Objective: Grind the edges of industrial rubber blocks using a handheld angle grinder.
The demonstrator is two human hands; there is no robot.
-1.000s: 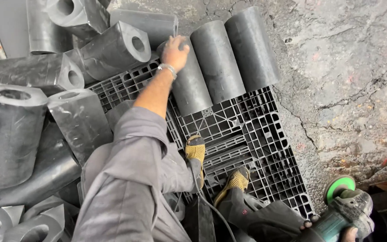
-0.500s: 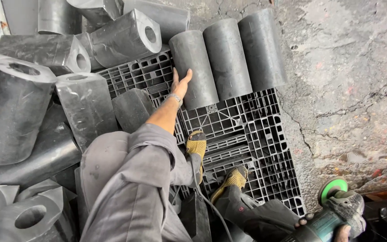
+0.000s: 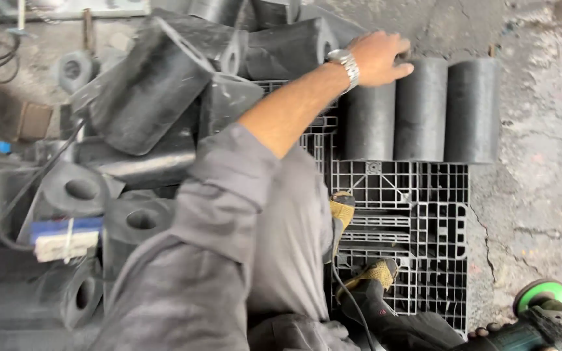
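Black plastic pallet [image 3: 417, 214] lies on the cracked concrete, our landmark. Across its far end we see three dark rubber cylinders [image 3: 421, 110] side by side. Our left hand [image 3: 377, 57] rests flat on the top ends of the two leftmost, fingers loosely spread. Off the pallet's near right corner, our right hand [image 3: 489, 333] grips a green angle grinder [image 3: 541, 318].

Left hand [image 3: 377, 57] outstretched (fingers spread)
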